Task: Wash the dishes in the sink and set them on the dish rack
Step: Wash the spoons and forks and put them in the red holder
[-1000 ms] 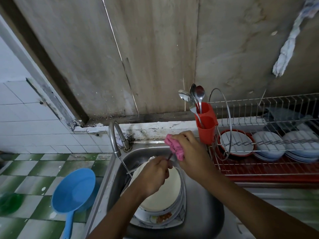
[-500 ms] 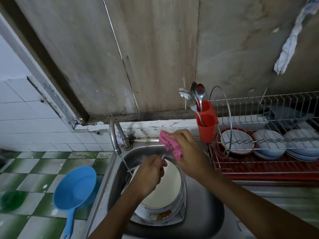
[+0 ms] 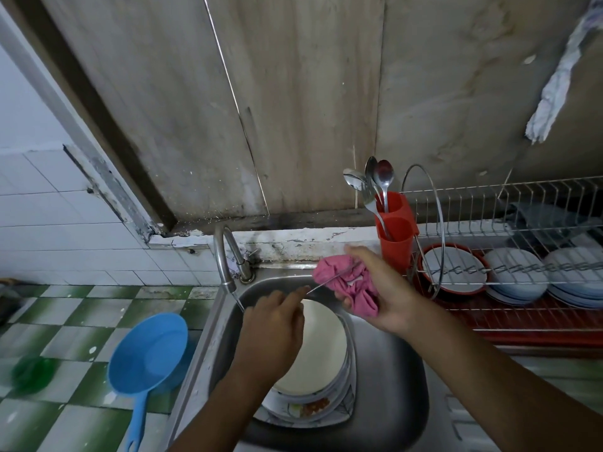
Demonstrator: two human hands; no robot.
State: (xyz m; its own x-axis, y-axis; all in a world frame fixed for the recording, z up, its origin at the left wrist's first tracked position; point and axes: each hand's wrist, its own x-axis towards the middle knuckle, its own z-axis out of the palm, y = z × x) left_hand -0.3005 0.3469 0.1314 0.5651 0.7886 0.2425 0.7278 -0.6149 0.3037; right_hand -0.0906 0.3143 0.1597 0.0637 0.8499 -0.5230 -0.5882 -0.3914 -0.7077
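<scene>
I am seeing on the R side a wire dish rack (image 3: 522, 197) w/ clean plates (image 3: 515, 272) stacked in it. A red cutlery holder (image 3: 396, 236) is hanging at its L end, spoons (image 3: 385, 177) standing inside. The tap (image 3: 223, 256) is running a thin stream into the steel sink (image 3: 388, 370), where a stack of dirty plates (image 3: 323, 347) is lying, partly hidden by the left hand (image 3: 274, 324). This hand is pinching a thin metal utensil (image 3: 318, 286). The right hand (image 3: 388, 288) is gripping a pink cloth (image 3: 346, 282) wrapped round its other end, above the sink. A blue plastic scoop (image 3: 146, 353) is lying on green-white checkered tiles (image 3: 75, 324). Stained boards (image 3: 293, 109) are forming the back wall.
</scene>
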